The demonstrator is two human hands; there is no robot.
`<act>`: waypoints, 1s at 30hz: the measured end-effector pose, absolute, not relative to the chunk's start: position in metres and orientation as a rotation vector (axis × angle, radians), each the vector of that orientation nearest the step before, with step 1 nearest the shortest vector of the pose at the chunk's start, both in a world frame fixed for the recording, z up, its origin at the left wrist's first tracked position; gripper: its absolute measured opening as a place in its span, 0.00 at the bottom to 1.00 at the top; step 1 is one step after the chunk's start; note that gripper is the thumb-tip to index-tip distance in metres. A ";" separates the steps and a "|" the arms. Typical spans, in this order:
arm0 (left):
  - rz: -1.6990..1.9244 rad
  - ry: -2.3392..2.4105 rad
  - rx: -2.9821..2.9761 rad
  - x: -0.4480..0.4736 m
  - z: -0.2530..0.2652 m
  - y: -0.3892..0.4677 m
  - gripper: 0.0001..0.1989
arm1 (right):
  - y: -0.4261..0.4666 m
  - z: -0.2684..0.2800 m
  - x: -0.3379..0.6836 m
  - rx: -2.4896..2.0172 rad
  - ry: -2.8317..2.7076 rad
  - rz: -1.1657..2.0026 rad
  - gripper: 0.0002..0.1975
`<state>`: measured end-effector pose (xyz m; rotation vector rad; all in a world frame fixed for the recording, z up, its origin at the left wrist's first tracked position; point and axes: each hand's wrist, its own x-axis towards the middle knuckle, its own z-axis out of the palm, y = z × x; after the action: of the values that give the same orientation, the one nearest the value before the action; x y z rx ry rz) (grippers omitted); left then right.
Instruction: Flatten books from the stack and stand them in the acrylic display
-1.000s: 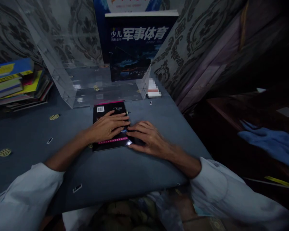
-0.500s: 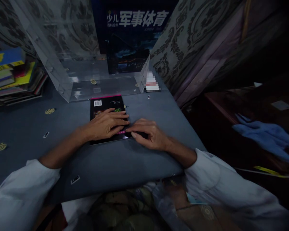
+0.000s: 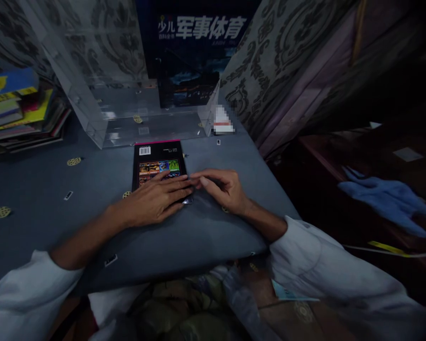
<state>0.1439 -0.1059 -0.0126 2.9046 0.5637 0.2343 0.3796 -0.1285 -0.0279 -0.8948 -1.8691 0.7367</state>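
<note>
A black-covered book (image 3: 159, 152) lies flat on the desk, with a barcode, a pink strip along its far edge and small colourful pictures on its cover. My left hand (image 3: 156, 196) rests palm down across the book's near part, fingers stretched to its right edge, hiding much of the cover. Just right of the book is my right hand (image 3: 227, 189), its index finger reaching toward the left fingertips and its thumb bent in beside it. Nothing shows between the right thumb and fingers; whether they touch the book's edge is hard to see.
A clear acrylic stand (image 3: 152, 127) is behind the book, holding a large dark-blue book (image 3: 199, 61) upright. At left sits a pile of books (image 3: 17, 109). The grey-blue desk cloth (image 3: 184, 241) ends on the right, beyond which lies a blue cloth (image 3: 386, 199).
My left hand has slid toward me on the book, uncovering more of the pictures. My right hand has drawn back slightly to the right, off the book's lower right corner.
</note>
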 end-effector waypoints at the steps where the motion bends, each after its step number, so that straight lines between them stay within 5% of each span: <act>1: 0.224 0.564 2.911 0.144 -0.012 -0.109 0.21 | -0.128 -0.029 0.379 -0.893 -1.878 0.712 0.16; 20: 0.411 0.961 2.973 0.143 -0.030 -0.192 0.18 | -0.134 -0.036 0.379 -0.687 -2.320 0.356 0.10; 30: 0.483 1.172 2.893 0.145 -0.036 -0.209 0.20 | -0.151 -0.047 0.388 -0.698 -2.401 0.268 0.20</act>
<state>0.1446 -0.2087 -0.0363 2.8933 1.1725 0.4829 0.3877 -0.1506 -0.0466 -0.6984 -2.4009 0.2680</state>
